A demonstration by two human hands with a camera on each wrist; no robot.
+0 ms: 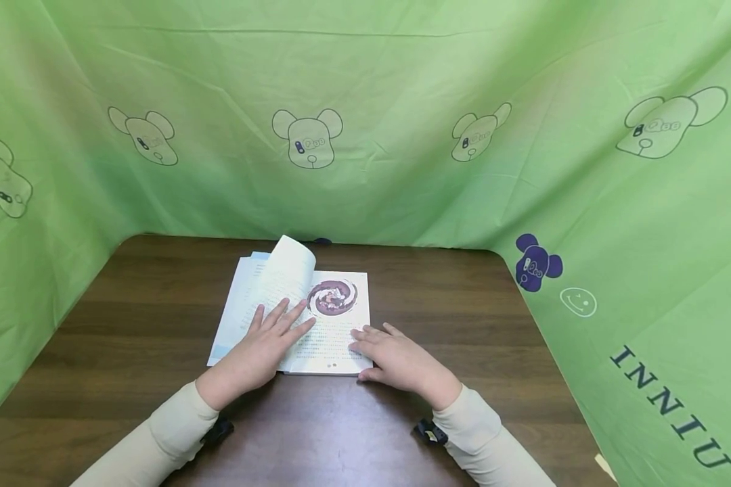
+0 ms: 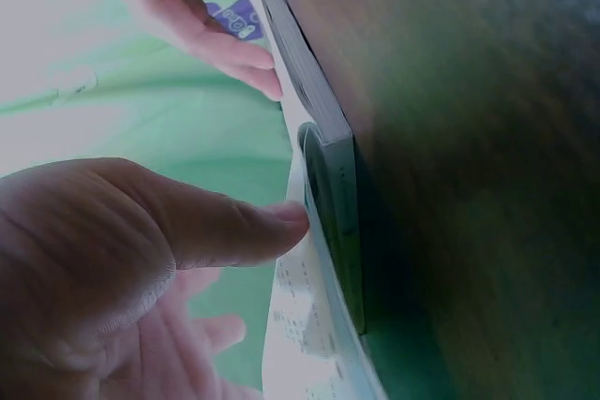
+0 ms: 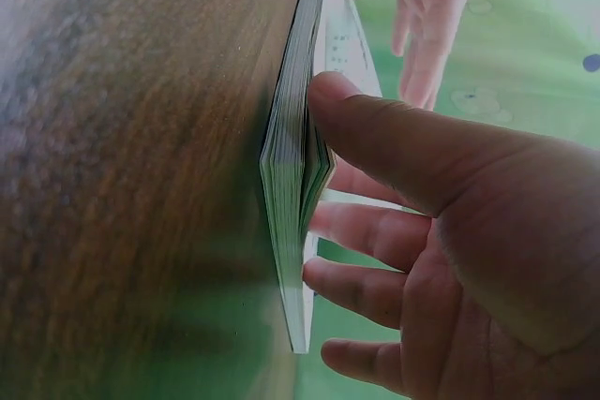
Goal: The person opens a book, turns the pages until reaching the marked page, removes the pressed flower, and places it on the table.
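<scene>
An open book (image 1: 341, 345) lies on the table, its right page printed with a dark swirl picture above rows of text. One left-hand leaf (image 1: 289, 264) stands up and curls at the top. My left hand (image 1: 262, 348) rests with spread fingers across the left page near the fold; in the left wrist view its thumb (image 2: 253, 227) is straight along the near edge. At the right edge, my right hand (image 1: 402, 358) lays its fingers on the page. The right wrist view shows its thumb (image 3: 375, 124) touching the page edges, where some pages stand slightly apart from the block.
The brown wooden table (image 1: 463, 291) extends around the book. A green cloth (image 1: 390, 189) with bear-head drawings hangs behind and along both sides. Dark straps with small devices sit at both wrists, below the cream sleeves (image 1: 183, 423).
</scene>
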